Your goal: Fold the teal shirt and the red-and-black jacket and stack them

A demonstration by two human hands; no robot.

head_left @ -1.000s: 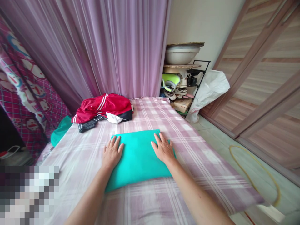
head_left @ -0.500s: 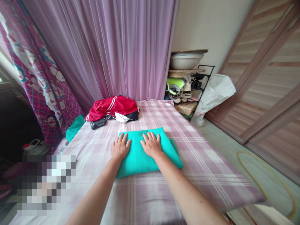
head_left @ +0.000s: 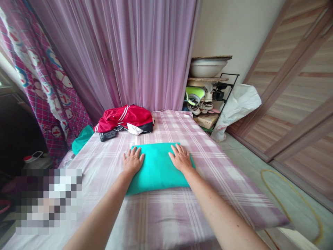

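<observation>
A folded turquoise cloth item (head_left: 156, 170) lies flat in front of me on the plaid bed sheet (head_left: 166, 215); its exact kind does not show. My left hand (head_left: 133, 160) rests on its left edge, palm down with fingers spread. On the right side of the cloth, my right hand (head_left: 180, 158) lies flat too, fingers apart. Neither hand grips anything. Farther back sits a crumpled red garment (head_left: 125, 118) with white stripes and dark parts.
Another turquoise cloth (head_left: 82, 139) hangs at the left edge. Purple curtains (head_left: 145, 55) stand behind. At the back right are a shoe rack (head_left: 229, 83), a white bag (head_left: 236, 107) and a wooden wardrobe (head_left: 293, 69). A yellow hose-like loop (head_left: 283, 177) lies on the floor.
My right hand has slid right across the cloth toward its right edge, and the layer sticking out there no longer shows. My left hand stays nearly in place.
</observation>
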